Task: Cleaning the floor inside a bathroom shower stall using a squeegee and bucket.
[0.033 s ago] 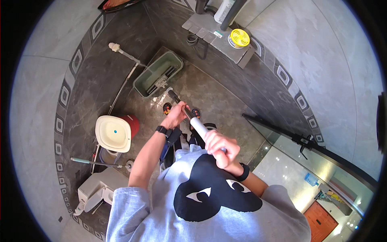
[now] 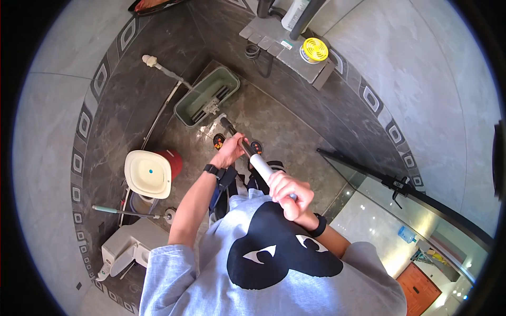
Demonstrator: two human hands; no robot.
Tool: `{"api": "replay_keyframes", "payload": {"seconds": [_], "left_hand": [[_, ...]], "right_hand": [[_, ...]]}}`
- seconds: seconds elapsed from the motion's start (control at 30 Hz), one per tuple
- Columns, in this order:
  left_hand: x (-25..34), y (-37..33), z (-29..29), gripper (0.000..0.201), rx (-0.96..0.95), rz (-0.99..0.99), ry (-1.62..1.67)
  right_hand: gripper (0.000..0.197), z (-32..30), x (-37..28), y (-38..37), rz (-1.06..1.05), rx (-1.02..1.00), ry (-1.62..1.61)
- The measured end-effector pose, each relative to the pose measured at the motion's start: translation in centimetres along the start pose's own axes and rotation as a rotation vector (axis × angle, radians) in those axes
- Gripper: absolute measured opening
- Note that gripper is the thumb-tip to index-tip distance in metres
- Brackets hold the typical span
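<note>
Both of my hands grip a long mop handle (image 2: 261,166) that slants from my chest down to a grey-green rectangular bucket (image 2: 230,79) on the floor. My left hand (image 2: 230,150) is closed around the dark lower part of the handle. Higher up, close to my shirt, my right hand (image 2: 290,193) wraps its fingers around the upper end, just above a white section. At its lower end the handle meets a pale mechanism (image 2: 212,107) in the bucket; the mop head itself is hard to make out.
Left of me a cream basin (image 2: 147,171) tops a red bucket (image 2: 174,164). Below are a teal-handled brush (image 2: 105,209) and a white toilet (image 2: 129,242). A wall shelf (image 2: 274,37) holds a yellow-lidded tub (image 2: 315,50). On the right stands a black-framed glass door (image 2: 421,197).
</note>
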State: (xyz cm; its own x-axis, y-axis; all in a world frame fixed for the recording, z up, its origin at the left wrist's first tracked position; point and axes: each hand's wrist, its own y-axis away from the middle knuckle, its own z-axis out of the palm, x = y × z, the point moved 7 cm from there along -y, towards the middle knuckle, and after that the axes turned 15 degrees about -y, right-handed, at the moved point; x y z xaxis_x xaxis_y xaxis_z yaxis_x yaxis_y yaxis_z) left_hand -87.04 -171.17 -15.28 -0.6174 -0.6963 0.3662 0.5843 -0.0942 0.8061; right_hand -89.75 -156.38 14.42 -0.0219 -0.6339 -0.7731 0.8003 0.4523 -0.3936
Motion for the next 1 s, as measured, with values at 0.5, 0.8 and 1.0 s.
{"api": "replay_keyframes", "payload": {"seconds": [0.5,0.8,1.0], "left_hand": [[1.2,-1.5,0.1,0.014,-0.024,-0.094,-0.023],[1.9,-0.9,-0.6,0.016,-0.080,-0.096,-0.074],[2.0,0.9,-1.5,0.022,0.026,-0.094,-0.172]], "right_hand": [[0.008,-0.7,1.6,-0.9,0.150,0.116,0.101],[0.009,1.0,2.0,-2.4,0.304,-0.086,0.183],[0.008,2.1,2.7,-2.6,0.598,-0.162,0.344]]}}
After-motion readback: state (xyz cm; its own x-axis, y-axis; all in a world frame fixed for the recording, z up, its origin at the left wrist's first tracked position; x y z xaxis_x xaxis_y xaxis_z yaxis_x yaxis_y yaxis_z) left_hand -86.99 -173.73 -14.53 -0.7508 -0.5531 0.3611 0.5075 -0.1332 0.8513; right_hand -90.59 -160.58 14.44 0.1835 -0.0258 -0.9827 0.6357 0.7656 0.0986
